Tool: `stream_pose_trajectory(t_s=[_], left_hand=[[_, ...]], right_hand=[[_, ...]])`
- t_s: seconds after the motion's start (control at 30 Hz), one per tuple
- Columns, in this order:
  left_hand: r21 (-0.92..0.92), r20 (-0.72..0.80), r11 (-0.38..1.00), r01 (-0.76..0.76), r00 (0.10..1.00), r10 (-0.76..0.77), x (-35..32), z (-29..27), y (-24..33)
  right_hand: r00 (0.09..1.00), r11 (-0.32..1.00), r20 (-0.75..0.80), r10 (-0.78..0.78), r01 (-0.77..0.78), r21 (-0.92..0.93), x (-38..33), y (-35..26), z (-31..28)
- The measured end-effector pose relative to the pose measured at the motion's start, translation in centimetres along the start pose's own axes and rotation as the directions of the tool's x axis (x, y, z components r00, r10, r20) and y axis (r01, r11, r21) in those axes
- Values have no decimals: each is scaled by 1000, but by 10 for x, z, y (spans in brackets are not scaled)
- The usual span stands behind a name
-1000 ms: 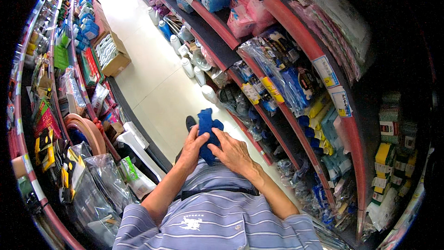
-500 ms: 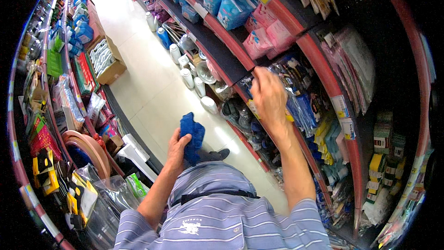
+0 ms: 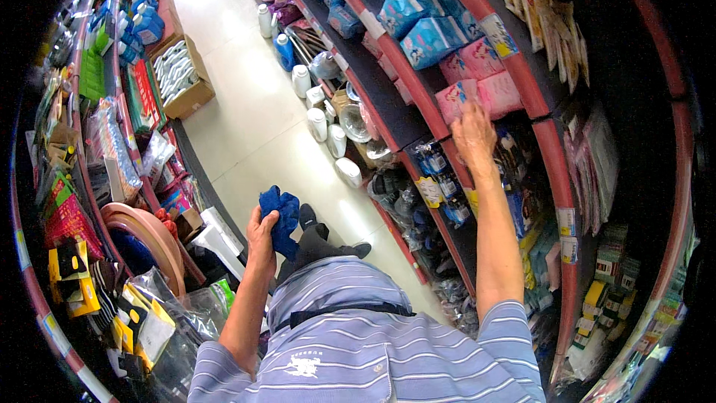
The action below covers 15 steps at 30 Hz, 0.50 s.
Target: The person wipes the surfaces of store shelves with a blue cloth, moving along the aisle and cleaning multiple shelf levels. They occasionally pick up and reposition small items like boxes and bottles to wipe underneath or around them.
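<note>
A crumpled dark blue cloth [image 3: 282, 218] is in my left hand [image 3: 261, 235], its thumb pressed over the near side and its fingers closed round it. It hangs in front of my waist, above the aisle floor. My right hand [image 3: 474, 133] reaches forward to the right-hand shelf. Its fingers stretch out against the front of a pink soft package [image 3: 452, 101], just above the red shelf edge. Another pink package [image 3: 498, 94] lies right beside it. Blue soft packages [image 3: 432, 41] are stacked farther along the same shelf.
A red-edged shelf [image 3: 558, 172] curves along my right, with packets of small goods hanging below my right hand. White bottles [image 3: 317, 125] line the floor at its foot. Left stand a cardboard box [image 3: 200, 93] of white items, a pink round basin [image 3: 153, 235] and another packed shelf.
My right hand has moved forward from beside the shelf edge onto the pink packages. My left hand, with the blue cloth, has shifted slightly left and down. The view has turned somewhat.
</note>
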<state>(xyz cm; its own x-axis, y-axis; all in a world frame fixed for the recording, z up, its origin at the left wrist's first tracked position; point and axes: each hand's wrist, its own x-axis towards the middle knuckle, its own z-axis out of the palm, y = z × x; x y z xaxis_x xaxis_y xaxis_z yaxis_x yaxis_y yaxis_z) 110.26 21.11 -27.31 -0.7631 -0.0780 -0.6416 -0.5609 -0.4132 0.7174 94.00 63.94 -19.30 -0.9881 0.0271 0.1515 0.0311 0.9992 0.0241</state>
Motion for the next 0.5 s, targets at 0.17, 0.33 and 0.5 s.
stream_pose_trajectory(t_s=[0.17,0.33,0.5], left_hand=[[-50,7,999,19,1000,-18,6,3,12],[-100,-32,994,50,998,-53,20,-4,10],[-162,-63,987,19,998,-29,29,-12,12]], right_hand=[[998,988,12,60,-58,-146,7,7,9],[999,980,-42,15,-23,-200,5,-12,2],[996,975,56,71,-58,-215,7,-15,-2]])
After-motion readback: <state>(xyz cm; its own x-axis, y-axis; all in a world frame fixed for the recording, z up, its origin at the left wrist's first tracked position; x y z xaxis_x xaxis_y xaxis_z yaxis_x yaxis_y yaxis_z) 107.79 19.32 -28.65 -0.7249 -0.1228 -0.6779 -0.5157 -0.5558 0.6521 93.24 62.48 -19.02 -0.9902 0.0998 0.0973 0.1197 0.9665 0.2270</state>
